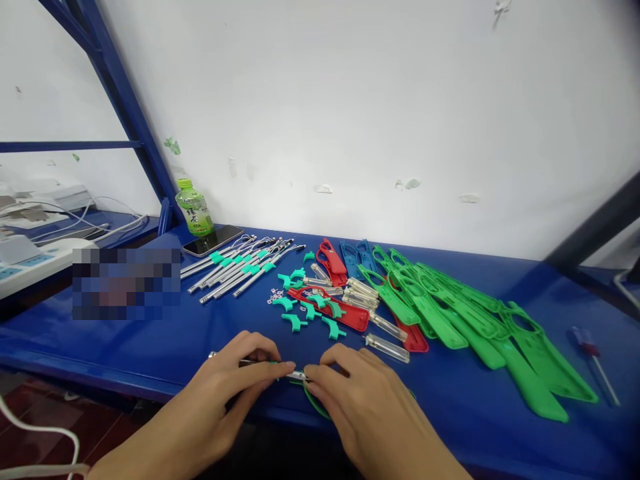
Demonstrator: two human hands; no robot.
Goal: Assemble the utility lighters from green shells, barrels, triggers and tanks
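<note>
Head view: one blue table (150, 343), its front edge below the hands; one left hand (245, 373), thumb and fingers pinched round a slim silvery rod (297, 376); one right hand (357, 390), fingertips closed on the rod's right end, near the front edge; the rod lies roughly crosswise between the two, its middle partly hidden by the left fingers; one green curved part (316, 401), mostly hidden beneath the right hand, its kind hard to tell.

Beyond the hands: loose turquoise clips (295, 323), scattered, some lying on a red casing (354, 315); small metal pieces (275, 296), just left of the clips; clear tubes (387, 347), several, right of the clips; further back, blue casings (357, 257), beside more red; green casings (450, 323), many, overlapping, spread to the right; one screwdriver (595, 360), red and clear-looking handle, at far right.

Back left: a group of silvery rods with wires (240, 273), turquoise clips on them; one dark phone (213, 241), lying flat behind them; one green-capped bottle (195, 208), upright beside the phone; one white power strip (50, 263), at far left; white wall (350, 120) behind.
</note>
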